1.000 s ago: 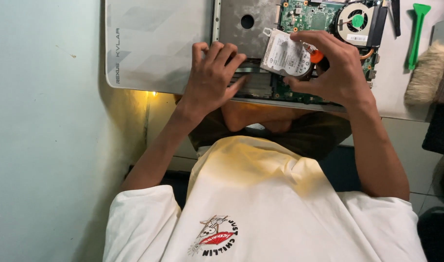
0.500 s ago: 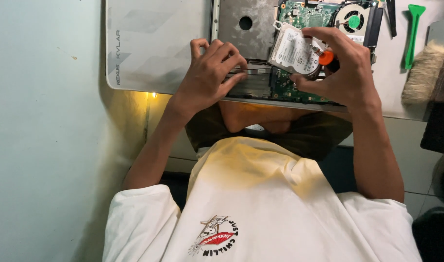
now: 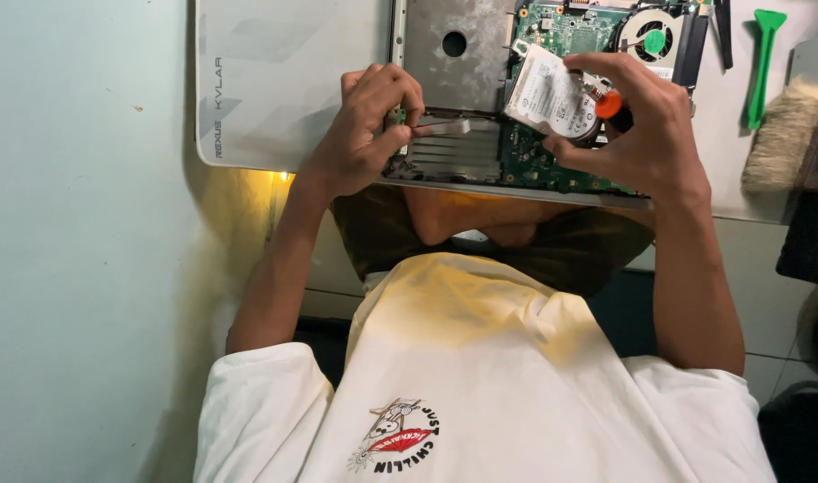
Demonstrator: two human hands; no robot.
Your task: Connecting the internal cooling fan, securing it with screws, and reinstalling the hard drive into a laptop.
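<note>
The pale grey mat [image 3: 283,89] covers the bench [image 3: 731,192] to my left; its printed lettering runs in a small dark line down its near edge. On it lies the opened laptop [image 3: 445,80], bare grey metal on one side, green circuit board [image 3: 552,165] and a round fan [image 3: 652,43] on the other. A green plastic pry tool [image 3: 765,63] and a bristly brush [image 3: 780,134] lie off to the right.

My right hand [image 3: 646,134] is curled around the hard drive [image 3: 552,94], a flat silver block with a white label on its top face, lifted at a tilt above the board; an orange-capped screwdriver [image 3: 610,105] is tucked in the same grip. My left hand [image 3: 368,130] is mostly closed, thumb and fingers pinching a small pale tab [image 3: 449,127] at the bay's edge.

I judge the drive is coming free of its bay. Next calls for easing that tab clear without strain while keeping the drive steady.
</note>
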